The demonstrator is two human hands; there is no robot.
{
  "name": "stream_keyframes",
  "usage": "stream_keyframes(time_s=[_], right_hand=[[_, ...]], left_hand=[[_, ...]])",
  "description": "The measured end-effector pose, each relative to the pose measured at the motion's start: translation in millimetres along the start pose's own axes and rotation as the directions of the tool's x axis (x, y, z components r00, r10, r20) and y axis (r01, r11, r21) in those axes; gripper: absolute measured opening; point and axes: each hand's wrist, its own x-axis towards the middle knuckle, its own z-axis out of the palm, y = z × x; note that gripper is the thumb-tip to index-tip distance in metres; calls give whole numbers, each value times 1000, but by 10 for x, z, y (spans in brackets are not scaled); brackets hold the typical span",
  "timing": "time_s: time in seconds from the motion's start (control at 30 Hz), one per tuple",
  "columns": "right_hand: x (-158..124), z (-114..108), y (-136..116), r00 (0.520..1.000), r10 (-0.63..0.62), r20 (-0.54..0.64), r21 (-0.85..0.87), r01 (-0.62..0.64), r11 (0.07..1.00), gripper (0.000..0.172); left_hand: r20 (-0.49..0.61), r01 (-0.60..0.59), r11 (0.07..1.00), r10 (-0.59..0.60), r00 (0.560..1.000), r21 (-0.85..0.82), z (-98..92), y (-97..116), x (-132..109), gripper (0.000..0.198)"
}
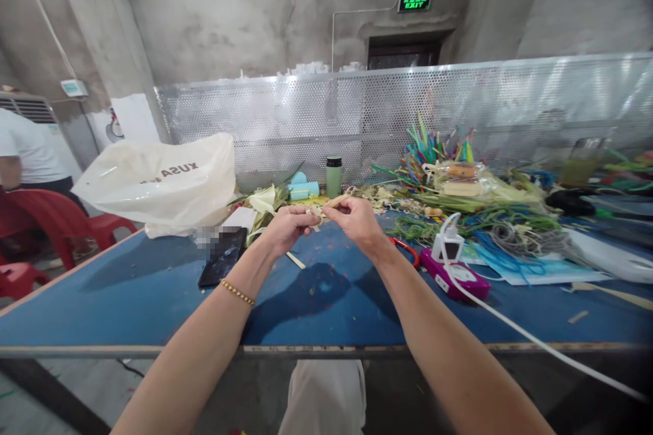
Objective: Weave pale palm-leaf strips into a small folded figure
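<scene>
Above the middle of the blue table (168, 296), my left hand (288, 228) and my right hand (358, 219) are raised close together, fingers pinched. From the right fingertips a pale strip (337, 201), like dried husk, sticks out toward the left. Small pale pieces show at the left fingertips, too blurred to make out whether they belong to the same strip. A gold bead bracelet (237, 292) circles the left wrist. Below the hands a loose pale sliver (296, 260) lies on the table, and a dark phone or tablet (223, 258) rests left of them.
A green bottle (333, 178) stands behind the hands. Plant strips and coloured stems (439, 149) are heaped at the back right. A purple power strip (456, 277) with a charger and white cable (530, 334) lies right. A large white bag (158, 180) stands left; red chairs (56, 221) are beyond.
</scene>
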Motion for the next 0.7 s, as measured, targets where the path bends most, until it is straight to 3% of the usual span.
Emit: stream_keyframes(time_s=[0.17, 0.33, 0.47, 0.7], right_hand=[[-24, 29, -30, 987, -139, -81, -225, 118, 967, 11], [-72, 13, -152, 963, -238, -124, -239, 204, 949, 15], [-104, -10, -210, 964, -267, 19, -114, 267, 957, 18], [-142, -68, -291, 949, -103, 298, 153, 59, 986, 23]], left_hand=[[-38, 35, 998, -37, 999, -54, -22, -41, 32, 13], [-59, 82, 994, -86, 995, -71, -34, -30, 37, 13], [-20, 114, 993, -115, 993, -42, -39, -7, 19, 11], [55, 131, 991, -132, 990, 10, -78, 8, 8, 10]])
